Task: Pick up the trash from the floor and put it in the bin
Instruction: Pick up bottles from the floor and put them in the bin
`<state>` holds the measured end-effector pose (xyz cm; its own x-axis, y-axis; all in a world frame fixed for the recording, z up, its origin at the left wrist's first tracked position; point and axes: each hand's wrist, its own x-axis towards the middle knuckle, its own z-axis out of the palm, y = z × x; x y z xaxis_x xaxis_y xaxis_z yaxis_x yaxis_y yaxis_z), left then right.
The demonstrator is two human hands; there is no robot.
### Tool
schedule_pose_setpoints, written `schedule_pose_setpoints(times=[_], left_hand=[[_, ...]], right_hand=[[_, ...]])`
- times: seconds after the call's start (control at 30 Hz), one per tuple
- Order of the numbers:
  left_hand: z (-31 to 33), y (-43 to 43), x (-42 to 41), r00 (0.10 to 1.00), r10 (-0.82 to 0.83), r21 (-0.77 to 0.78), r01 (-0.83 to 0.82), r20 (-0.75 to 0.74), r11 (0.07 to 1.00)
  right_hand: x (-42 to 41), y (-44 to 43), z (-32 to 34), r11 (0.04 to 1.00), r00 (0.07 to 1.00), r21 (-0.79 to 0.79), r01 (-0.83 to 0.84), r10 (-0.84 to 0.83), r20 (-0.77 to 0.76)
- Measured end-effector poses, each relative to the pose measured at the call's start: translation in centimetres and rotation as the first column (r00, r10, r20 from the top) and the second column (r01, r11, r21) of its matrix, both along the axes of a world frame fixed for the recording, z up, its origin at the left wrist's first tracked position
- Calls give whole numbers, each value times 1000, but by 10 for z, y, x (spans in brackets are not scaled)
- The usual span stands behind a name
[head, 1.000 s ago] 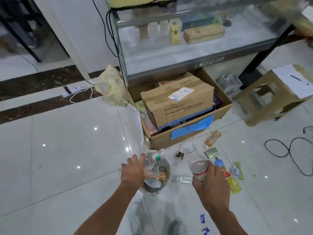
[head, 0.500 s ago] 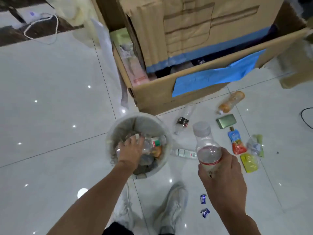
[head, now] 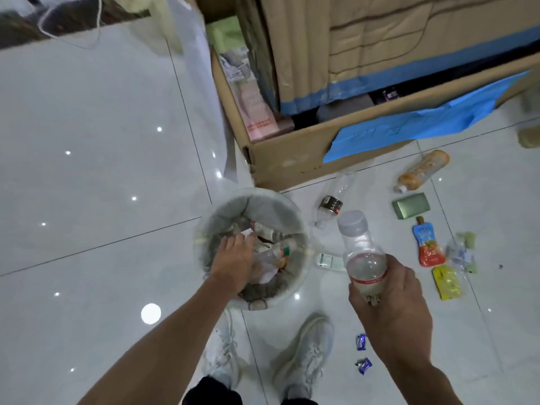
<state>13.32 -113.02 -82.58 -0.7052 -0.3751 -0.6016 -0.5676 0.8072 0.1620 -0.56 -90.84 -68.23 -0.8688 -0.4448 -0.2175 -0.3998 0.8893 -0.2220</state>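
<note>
A round white bin (head: 263, 197) stands on the tiled floor, holding several bottles and wrappers. My left hand (head: 233, 261) reaches down inside it, fingers curled over a clear bottle with a red-and-green neck (head: 274, 252). My right hand (head: 391, 305) holds a clear bottle with a white cap and red label (head: 362, 249) upright, just right of the bin. On the floor to the right lie a clear bottle with a dark label (head: 333, 200), an orange bottle (head: 422, 171), a green packet (head: 410, 205), a red-blue pouch (head: 427, 244), a yellow pouch (head: 447, 282) and two blue candy wrappers (head: 361, 342).
A large open cardboard box (head: 292, 159) with blue tape stands right behind the bin. My white shoes (head: 304, 352) are just in front of it. A clear plastic sheet (head: 198, 92) hangs at the box's left corner. Open tiled floor spreads to the left.
The view has dropped closer to the floor. My left hand has gone from above the bin down into it with its bottle. My right hand has lifted the capped bottle and keeps it upright.
</note>
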Motion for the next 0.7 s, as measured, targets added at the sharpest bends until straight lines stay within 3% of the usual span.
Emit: schedule_pose_setpoints(times=[0.23,0.43,0.57,0.7], left_hand=[[85,-54,39,922,269,53,-264,-279,963],[113,-80,79,921,189,-59,-221,-341,973],[122,-91,113,914,48,-182,-131,-404,975],[120,-93,123,897,42,-224,-155,-440,962]], right_hand=[[42,-79,0,987,980,25,-157,152,127],[55,-145,-52,959,945,45,-278,265,190],[54,-172,-97,920,920,147,-364,330,212],[56,-181,-133,899,921,242,-366,312,233]])
